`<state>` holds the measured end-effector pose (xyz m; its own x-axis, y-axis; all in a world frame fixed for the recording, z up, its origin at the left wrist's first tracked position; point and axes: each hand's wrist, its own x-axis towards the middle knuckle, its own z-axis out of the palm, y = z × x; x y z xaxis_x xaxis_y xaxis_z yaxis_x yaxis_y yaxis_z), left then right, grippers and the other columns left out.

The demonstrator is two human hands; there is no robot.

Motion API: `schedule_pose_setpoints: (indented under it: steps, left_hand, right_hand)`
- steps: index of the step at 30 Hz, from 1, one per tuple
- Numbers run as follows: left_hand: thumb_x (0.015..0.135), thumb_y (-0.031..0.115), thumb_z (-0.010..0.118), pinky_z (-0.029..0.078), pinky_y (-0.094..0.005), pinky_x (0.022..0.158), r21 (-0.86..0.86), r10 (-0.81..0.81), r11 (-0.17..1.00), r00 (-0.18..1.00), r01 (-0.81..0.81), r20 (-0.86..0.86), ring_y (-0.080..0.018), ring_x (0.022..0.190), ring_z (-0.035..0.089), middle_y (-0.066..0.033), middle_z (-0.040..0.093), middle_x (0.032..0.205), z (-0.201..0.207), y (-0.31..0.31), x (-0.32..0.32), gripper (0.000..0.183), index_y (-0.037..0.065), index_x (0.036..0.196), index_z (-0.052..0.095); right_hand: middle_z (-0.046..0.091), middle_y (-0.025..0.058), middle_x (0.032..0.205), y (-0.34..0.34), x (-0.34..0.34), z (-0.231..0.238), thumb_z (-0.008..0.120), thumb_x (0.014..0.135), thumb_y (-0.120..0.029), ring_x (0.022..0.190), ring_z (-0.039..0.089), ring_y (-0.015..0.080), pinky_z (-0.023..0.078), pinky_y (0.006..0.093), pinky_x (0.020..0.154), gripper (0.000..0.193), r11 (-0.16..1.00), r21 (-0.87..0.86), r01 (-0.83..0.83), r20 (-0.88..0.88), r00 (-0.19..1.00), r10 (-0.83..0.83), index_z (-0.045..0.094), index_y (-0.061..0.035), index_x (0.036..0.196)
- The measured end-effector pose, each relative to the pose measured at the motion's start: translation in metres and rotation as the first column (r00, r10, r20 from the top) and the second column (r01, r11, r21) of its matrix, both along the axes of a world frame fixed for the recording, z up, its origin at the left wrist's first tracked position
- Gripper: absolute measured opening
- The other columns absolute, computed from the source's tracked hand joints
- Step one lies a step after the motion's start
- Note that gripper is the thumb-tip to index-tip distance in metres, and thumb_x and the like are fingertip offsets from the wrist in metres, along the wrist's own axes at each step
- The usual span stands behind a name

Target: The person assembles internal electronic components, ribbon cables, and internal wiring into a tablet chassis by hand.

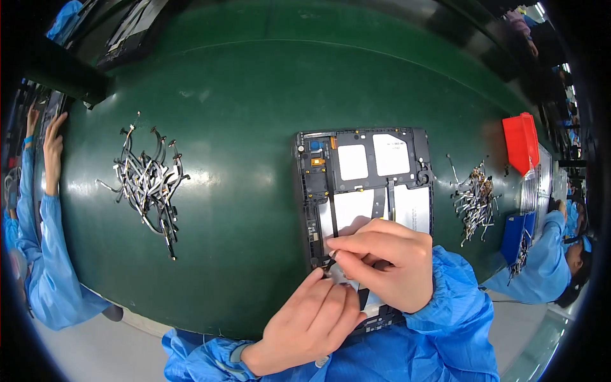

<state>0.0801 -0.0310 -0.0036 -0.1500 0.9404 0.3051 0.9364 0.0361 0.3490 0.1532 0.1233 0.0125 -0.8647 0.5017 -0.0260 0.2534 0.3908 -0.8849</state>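
Note:
An opened black tablet-like device (312, 219), with silver battery panels and white labels inside, lies in front of me, slightly right of the middle. My right hand (391, 261) is over its lower half, thumb and index finger pinched on a small black cable (330, 256) near the device's left edge. Just below, my left hand (312, 318) rests on the lower left part of the device. Its index fingertip presses close to the same cable, and the other fingers lie bent beside it. My hands hide the device's lower inside.
Loose cables (149, 181) lie heaped at left on the green table (229, 280); a smaller heap (476, 200) lies right of the device. A red bin (522, 143) and a blue bin (517, 239) stand at the right edge. Co-workers' arms (54, 159) show at both sides.

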Motion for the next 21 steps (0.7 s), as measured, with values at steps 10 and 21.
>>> schedule_pose_setpoints:
  steps: [10,21]
  left_hand:
    - [0.092,0.037,0.055,0.052,-0.0359,0.094,-0.04,0.123,0.991,0.985,-0.129,-0.125,-0.022,0.099,0.057,-0.0081,0.056,0.102,-0.003,0.008,0.021,0.029,0.009,0.093,0.063]
    - [0.095,0.041,0.049,0.051,-0.0271,0.086,-0.142,0.115,0.98,0.976,-0.142,-0.185,-0.0231,0.097,0.063,-0.0157,0.065,0.112,0.009,0.018,0.012,0.04,0.006,0.077,0.058]
  right_hand:
    - [0.06,0.0077,0.079,0.008,-0.001,0.001,0.075,0.076,-0.002,0.061,0.06,0.0169,0.049,0.0268,0.052,0.021,0.975,0.221,0.008,-0.03,1.0,-0.002,0.07,0.0006,0.096]
    - [0.062,0.0066,0.081,0.016,-0.004,-0.002,0.075,0.077,-0.002,0.058,0.061,0.0136,0.048,0.0249,0.05,0.018,0.99,0.131,0.057,0.03,0.998,-0.061,0.071,-0.0016,0.094]
